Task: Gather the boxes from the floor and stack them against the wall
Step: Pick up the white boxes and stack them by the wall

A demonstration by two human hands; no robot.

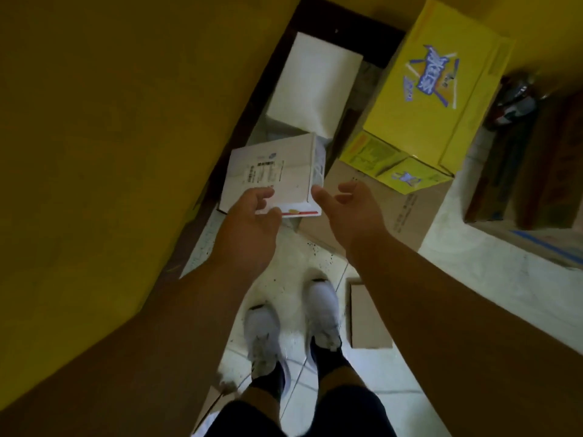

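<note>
Standing at the yellow wall (94, 121), looking down past white shoes (265, 339) to tiled floor (410, 389).

Labelled box (271, 175): small, white, shipping label on top, held up tilted just in front of the wall's dark skirting. Left hand (252, 216) pinching its near edge, thumb on top, fingers curled beneath. Right hand (350, 200) apart from it, fingers loosely spread, just beside the near right corner, holding nothing.

White box (312, 86): larger, plain, already against the wall beyond the labelled one. Yellow box (432, 89): printed, resting on a brown carton (388, 203) to the right. Flat cardboard piece (366, 316) on the floor by the right shoe.

Handling judgement: labelled box judged light, since carried by one edge with a single pinch. Stiff card, corners sharp, surface smooth and likely a little slippery. Contents unknown; fragility cannot be told. One-edge hold judged poor for placing: prone to swing. Recommended hold: palms on opposite sides, right hand brought to the free right face, then lowered level.
</note>
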